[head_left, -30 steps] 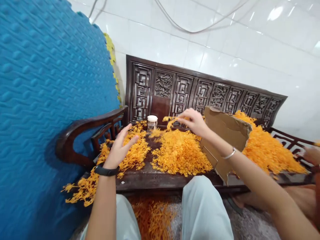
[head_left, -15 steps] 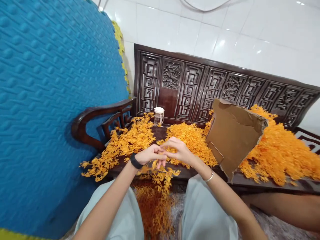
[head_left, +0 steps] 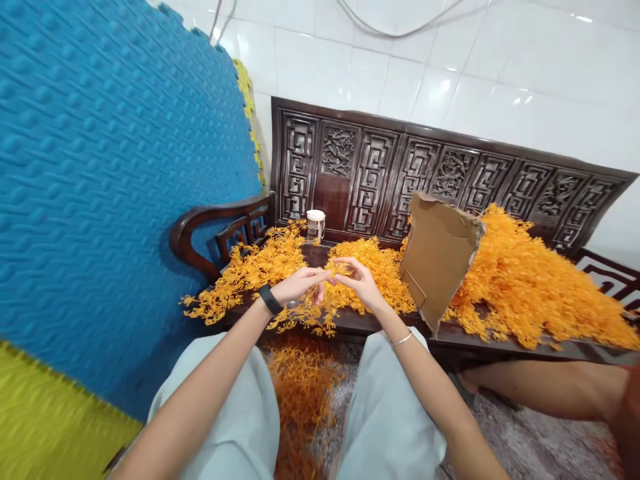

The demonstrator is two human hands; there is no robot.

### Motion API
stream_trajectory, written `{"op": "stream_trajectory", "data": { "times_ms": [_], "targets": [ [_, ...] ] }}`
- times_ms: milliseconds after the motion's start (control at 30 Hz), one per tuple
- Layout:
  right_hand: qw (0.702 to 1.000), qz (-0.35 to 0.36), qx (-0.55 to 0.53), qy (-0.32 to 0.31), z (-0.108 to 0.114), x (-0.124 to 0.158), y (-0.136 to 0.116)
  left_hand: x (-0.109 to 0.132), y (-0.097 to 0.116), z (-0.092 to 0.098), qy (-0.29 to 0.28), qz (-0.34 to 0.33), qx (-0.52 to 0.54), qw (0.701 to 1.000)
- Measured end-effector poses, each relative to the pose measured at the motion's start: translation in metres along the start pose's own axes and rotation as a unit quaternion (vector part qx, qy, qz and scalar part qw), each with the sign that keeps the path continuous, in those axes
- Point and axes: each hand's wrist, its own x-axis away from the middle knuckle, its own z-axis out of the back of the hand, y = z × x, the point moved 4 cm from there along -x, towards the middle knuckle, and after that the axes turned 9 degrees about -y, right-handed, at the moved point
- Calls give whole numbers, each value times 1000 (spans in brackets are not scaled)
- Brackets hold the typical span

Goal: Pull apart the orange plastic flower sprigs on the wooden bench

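Over the carved wooden bench's front edge, I've got the left hand gripping orange plastic sprigs, dangling below it. Right hand narrowly curled at its fingertips, hold unclear; orange pile behind, beside cardboard.

Found no readable text, label, brand, number or sign. Checked cup, cardboard, black wristband, carved panel and blue mat: could make out no lettering.

Bright; glare on white tiles; shadow on blue mat; edges stretched.
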Motion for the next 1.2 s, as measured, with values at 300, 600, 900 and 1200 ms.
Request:
{"op": "stream_trajectory", "data": {
  "times_ms": [300, 600, 900, 1200],
  "targets": [
    [995, 41, 83, -40, 3, 32, -37, 19, 12, -40, 7, 5, -32, 999],
    [948, 98, 299, -51, 7, 47, -53, 2, -8, -52, 66, 40, -82, 994],
    [914, 87, 388, -83, 4, 58, -27, 10, -49, -50, 112, 102, -58, 987],
    [883, 79, 417, -200, -29, 39, -14, 31, -85, -30, 196, 144, -6, 970]
  ]
}}
